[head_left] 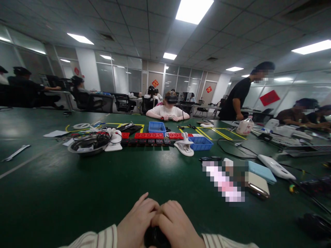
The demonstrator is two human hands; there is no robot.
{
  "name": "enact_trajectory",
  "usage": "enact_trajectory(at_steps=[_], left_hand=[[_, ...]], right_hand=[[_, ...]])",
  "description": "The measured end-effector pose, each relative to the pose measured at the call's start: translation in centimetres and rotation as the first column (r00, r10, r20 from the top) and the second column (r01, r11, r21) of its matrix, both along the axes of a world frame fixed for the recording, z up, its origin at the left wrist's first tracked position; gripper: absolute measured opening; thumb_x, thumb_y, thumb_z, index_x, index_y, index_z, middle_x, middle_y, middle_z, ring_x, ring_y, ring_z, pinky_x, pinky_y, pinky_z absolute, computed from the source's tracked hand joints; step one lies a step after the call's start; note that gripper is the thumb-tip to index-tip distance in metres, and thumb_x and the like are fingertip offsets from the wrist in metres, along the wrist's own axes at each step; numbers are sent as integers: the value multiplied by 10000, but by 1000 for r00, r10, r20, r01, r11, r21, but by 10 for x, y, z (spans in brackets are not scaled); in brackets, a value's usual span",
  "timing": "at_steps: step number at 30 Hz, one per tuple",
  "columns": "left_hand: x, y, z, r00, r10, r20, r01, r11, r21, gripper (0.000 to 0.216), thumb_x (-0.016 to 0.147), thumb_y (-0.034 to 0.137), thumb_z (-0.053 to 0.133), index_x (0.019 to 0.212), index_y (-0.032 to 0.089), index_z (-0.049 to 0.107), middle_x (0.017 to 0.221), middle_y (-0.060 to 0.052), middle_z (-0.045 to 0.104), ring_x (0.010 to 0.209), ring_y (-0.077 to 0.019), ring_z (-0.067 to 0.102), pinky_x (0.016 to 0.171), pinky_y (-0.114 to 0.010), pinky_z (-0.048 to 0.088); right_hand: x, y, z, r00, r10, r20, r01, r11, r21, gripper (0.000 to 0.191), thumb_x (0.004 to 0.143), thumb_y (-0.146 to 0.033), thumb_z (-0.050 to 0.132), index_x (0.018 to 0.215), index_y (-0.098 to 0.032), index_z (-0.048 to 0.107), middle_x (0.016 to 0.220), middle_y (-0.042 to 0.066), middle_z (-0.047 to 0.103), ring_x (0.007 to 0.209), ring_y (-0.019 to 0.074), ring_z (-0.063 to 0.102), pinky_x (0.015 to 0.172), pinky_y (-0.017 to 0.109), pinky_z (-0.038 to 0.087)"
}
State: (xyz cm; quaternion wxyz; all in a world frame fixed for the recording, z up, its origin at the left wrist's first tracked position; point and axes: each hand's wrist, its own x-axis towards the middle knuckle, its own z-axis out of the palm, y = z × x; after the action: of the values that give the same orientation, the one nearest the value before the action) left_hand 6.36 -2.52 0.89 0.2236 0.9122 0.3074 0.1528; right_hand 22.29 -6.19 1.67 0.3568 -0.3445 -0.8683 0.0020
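At the bottom middle, my left hand (137,220) and my right hand (177,222) come together just above the green table (103,186). Both are curled around a glossy black rounded object (156,237). Its lower part is cut off by the frame and the fingers cover its top, so its kind does not show. The left hand's fingers bend inward against the right hand, one fingertip sticking up. The right hand's fingers fold over the object from the other side. Striped sleeves cover both wrists.
Ahead lie a metal bowl of cables (88,150), red and black strips (147,137), blue bins (200,143) and a white clip (184,146). To the right are a gold-edged case (258,186), a light blue case (262,172) and a bottle (245,126). A wrench (17,152) lies left. A person (168,110) sits opposite.
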Motion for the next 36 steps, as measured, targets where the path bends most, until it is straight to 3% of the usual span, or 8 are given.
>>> enact_trajectory(at_steps=[4, 8, 12, 17, 21, 24, 28, 36], left_hand=[[-7, 5, 11, 990, -119, 77, 126, 987, -95, 377, 573, 369, 676, 915, 221, 613, 958, -27, 524, 893, -237, 529, 836, -387, 469], [-6, 9, 13, 995, -81, 60, 88, 988, -131, 542, 529, 338, 691, 1031, 196, 544, 994, -50, 546, 927, -254, 527, 873, -407, 455], [-3, 12, 3, 992, -129, 0, 129, 990, -62, 520, 582, 366, 703, 1050, 214, 534, 1098, -68, 564, 1033, -284, 527, 1022, -511, 306], [0, 6, -3, 1000, -10, 10, 8, 989, 146, 473, 639, 448, 669, 997, 163, 548, 997, -92, 596, 961, -297, 558, 1032, -609, 203], [3, -3, 9, 999, 12, -31, -9, 996, 94, 307, 677, 373, 660, 911, 186, 597, 884, -45, 594, 884, -239, 572, 1040, -565, 220], [3, -5, 18, 1000, 9, -27, -9, 1000, 12, 342, 588, 314, 729, 880, 172, 620, 887, -36, 582, 882, -233, 564, 1048, -531, 232], [1, -3, 22, 1000, -6, 16, 6, 998, -61, 370, 553, 361, 755, 839, 170, 617, 885, -25, 564, 863, -232, 539, 874, -406, 437], [-3, 3, 20, 994, -107, 8, 108, 991, -74, 384, 553, 318, 730, 899, 206, 610, 967, -23, 554, 920, -240, 534, 962, -456, 356]], right_hand=[[4, 7, 4, 961, 275, 31, -277, 952, 132, 391, 1008, -392, 222, 923, -211, 558, 884, -6, 648, 855, 132, 547, 733, 277, 415], [7, 13, 5, 930, 355, 93, -363, 927, 96, 311, 1012, -344, 257, 1032, -246, 552, 1017, -31, 663, 1032, 128, 526, 875, 277, 402], [11, 15, 4, 952, 306, 16, -305, 944, 126, 287, 1007, -352, 275, 1124, -210, 497, 1033, 19, 649, 1014, 152, 533, 881, 299, 412], [11, 12, -1, 983, 102, -150, -107, 994, -30, 544, 919, -627, 204, 910, -183, 519, 837, 48, 603, 758, 173, 547, 691, 305, 420], [6, 9, -2, 993, 12, -114, -18, 998, -54, 648, 847, -732, 170, 771, -180, 500, 734, 31, 556, 679, 169, 495, 637, 307, 373], [5, 7, 2, 994, 76, -73, -79, 996, -29, 583, 898, -653, 189, 833, -176, 517, 779, 38, 565, 725, 171, 495, 656, 309, 376], [5, 8, 7, 967, 253, 8, -253, 966, 60, 447, 1000, -408, 157, 877, -178, 519, 859, 26, 629, 816, 156, 534, 723, 315, 386], [16, 11, 13, 919, 378, 115, -385, 922, 45, 274, 995, -354, 334, 966, -223, 572, 987, -5, 659, 988, 89, 573, 961, 227, 347]])
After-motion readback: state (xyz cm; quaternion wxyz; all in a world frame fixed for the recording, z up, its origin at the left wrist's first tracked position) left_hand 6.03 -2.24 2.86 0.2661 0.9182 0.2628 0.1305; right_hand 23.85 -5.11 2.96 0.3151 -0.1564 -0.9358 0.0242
